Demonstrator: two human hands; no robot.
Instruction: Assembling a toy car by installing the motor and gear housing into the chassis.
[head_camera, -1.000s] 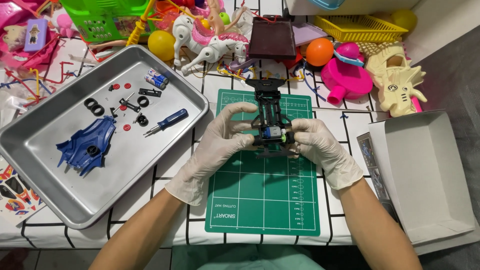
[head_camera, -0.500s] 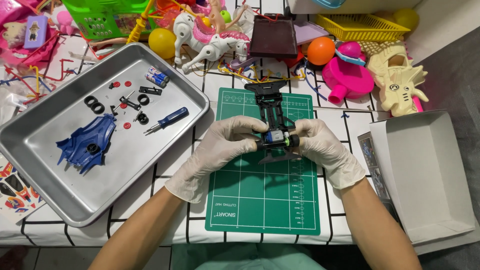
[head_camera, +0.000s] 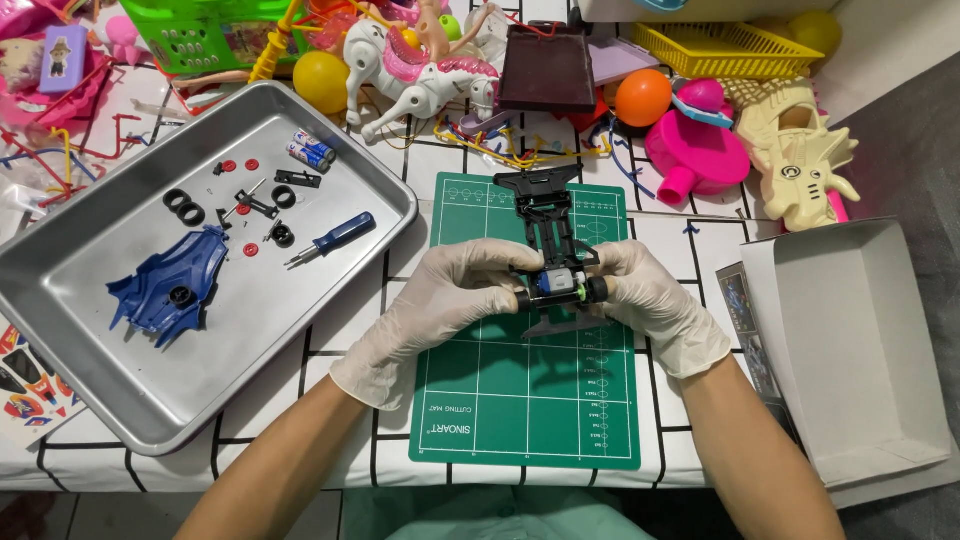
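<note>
Black plastic toy car chassis (head_camera: 552, 240) sits over the green cutting mat (head_camera: 520, 400), my gloved left hand (head_camera: 440, 300) and right hand (head_camera: 650, 305) pinching its motor end from both sides, and I judge it light, stiff yet snappable, best gripped by its side rails, metal tray (head_camera: 120, 390) leftward.

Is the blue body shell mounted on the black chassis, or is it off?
Off. The blue body shell lies in the metal tray, while both gloved hands hold the black chassis over the green mat.
</note>
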